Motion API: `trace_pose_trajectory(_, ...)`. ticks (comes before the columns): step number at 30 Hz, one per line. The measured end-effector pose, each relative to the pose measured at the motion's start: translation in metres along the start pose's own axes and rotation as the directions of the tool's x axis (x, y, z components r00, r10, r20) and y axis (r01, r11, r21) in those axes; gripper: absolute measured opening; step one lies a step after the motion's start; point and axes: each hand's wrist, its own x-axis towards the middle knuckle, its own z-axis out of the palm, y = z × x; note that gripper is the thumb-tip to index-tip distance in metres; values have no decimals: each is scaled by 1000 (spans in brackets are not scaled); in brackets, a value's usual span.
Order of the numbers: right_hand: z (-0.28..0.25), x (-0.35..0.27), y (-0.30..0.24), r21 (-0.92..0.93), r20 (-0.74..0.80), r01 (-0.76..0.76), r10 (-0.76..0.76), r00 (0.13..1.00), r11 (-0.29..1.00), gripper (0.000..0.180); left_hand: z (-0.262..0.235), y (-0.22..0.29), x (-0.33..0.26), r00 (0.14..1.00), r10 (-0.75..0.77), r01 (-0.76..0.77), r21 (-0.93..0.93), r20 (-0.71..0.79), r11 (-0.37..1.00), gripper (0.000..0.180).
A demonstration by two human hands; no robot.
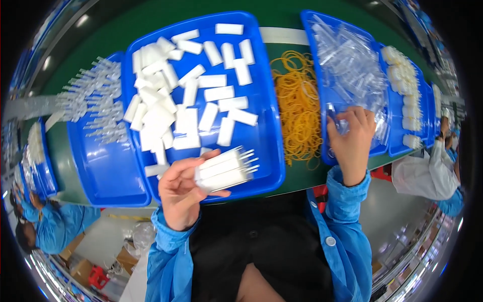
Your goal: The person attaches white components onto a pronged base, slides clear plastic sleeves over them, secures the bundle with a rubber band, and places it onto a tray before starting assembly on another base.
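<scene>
My left hand (182,189) is closed around a small bundle of white blocks (221,172), held over the near edge of a blue tray (264,151). Thin pale rods stick out of the bundle's right end. Many loose white blocks (156,118) lie in that tray, heaped on its left side. My right hand (353,136) reaches into another blue tray (313,35) of clear plastic pieces (352,65). Its thumb and fingers curl around a clear piece (342,125), whose exact shape is hard to make out.
Yellow rubber bands (298,108) lie heaped between the trays on the green table (191,10). At left, a blue tray (108,173) carries rows of clear tubes (103,95). White bundles (408,95) fill a tray at right. Other people in blue (70,224) and white (422,168) work nearby.
</scene>
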Motion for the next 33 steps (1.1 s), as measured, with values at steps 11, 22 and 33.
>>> trace_pose_trajectory(11, 4, -2, 6, -13, 64, 128, -127, 990, 992, 17, -4, 4, -10, 999, -54, 54, -5, 7, 999, 41)
trace_pose_trajectory(22, -26, -9, -16, 340, -221, -82, 165, 961, 937, 16, -1, 2, -16, 997, 69, -69, -2, 33, 998, 28)
trace_pose_trajectory(33, -26, -26, -89, 955, 295, -285, -187, 937, 82, 25, -1, 0, -19, 968, 225, -248, 312, 107, 917, 38)
